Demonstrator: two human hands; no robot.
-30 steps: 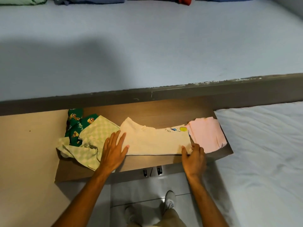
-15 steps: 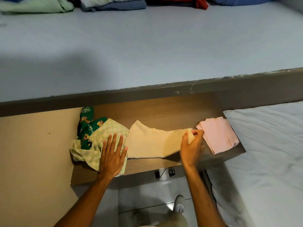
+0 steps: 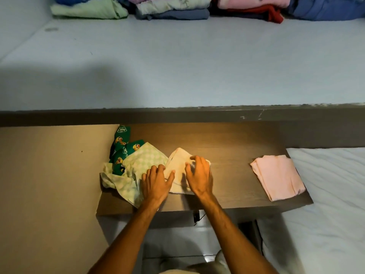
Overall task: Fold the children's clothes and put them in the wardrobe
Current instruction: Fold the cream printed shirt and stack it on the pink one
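Cream shirt (image 3: 178,171), soft and limp, lies half-folded on the tabletop (image 3: 237,155) between both hands. Left hand (image 3: 156,183) presses flat, fingers spread; right hand (image 3: 199,175) is curled loosely over the folded edge. Best gripped at that edge.

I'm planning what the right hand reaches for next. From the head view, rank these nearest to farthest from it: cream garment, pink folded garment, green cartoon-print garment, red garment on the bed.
1. cream garment, under the right hand.
2. green cartoon-print garment, to the left.
3. pink folded garment, to the right; close to 2.
4. red garment, far back on the bed.
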